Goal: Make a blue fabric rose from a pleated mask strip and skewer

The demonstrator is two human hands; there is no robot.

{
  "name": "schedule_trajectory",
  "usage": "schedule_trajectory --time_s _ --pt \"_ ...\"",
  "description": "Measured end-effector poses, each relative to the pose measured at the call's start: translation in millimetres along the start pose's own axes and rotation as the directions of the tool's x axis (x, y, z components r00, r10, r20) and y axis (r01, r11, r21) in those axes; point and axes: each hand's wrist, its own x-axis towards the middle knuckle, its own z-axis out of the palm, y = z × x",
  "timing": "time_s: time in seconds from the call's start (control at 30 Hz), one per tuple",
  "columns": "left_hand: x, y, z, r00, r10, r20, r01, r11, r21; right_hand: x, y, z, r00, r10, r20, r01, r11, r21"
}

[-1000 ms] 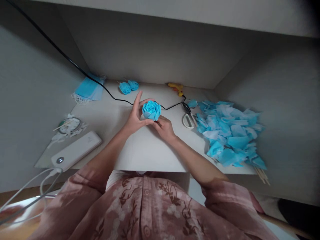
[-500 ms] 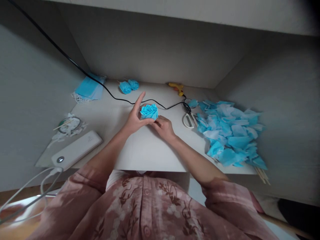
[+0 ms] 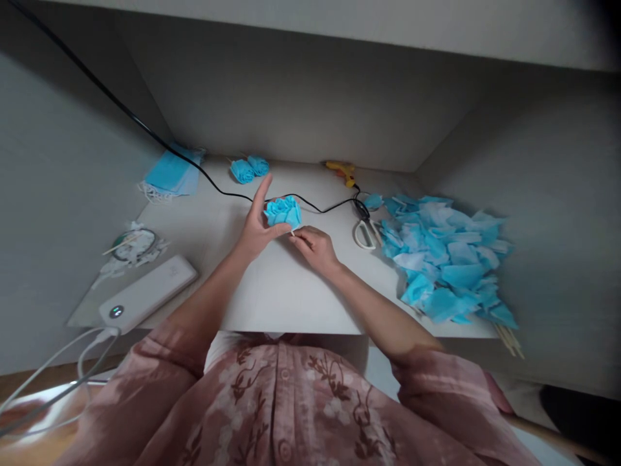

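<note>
A blue fabric flower is held over the middle of the white table. My left hand cups it from the left, thumb along its lower edge and one finger pointing up beside it. Below and to the right of the bloom, my right hand pinches the thin pale stick that comes out under the flower. Two finished-looking blue flowers lie near the back wall. To the right is a large heap of blue and white fabric pieces.
A yellow glue gun lies at the back, its black cable crossing the table. White-handled scissors lie beside the heap. Blue masks, a round dish with scraps and a white power bank are on the left.
The flower and my left hand have shifted slightly left and up. The flower is tilted differently, and a bit of stick now shows between it and my right fingers.
</note>
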Motion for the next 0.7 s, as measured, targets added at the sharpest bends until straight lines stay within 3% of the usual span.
schedule_trajectory --time_s 0.2,0.4,0.7 --pt "0.0 -6.3 0.0 1.000 0.005 0.003 -0.004 0.992 -0.124 0.5 0.9 0.6 0.994 0.065 -0.083 -0.068 0.997 -0.037" --pt "-0.9 -0.4 0.7 0.999 0.014 0.049 -0.004 0.981 -0.194 0.2 1.4 1.2 0.995 0.040 -0.091 -0.043 0.999 -0.033" --pt "-5.1 3.0 -2.8 0.995 -0.104 0.003 0.104 0.994 -0.046 -0.8 1.3 1.5 0.998 0.050 -0.028 -0.053 0.996 -0.078"
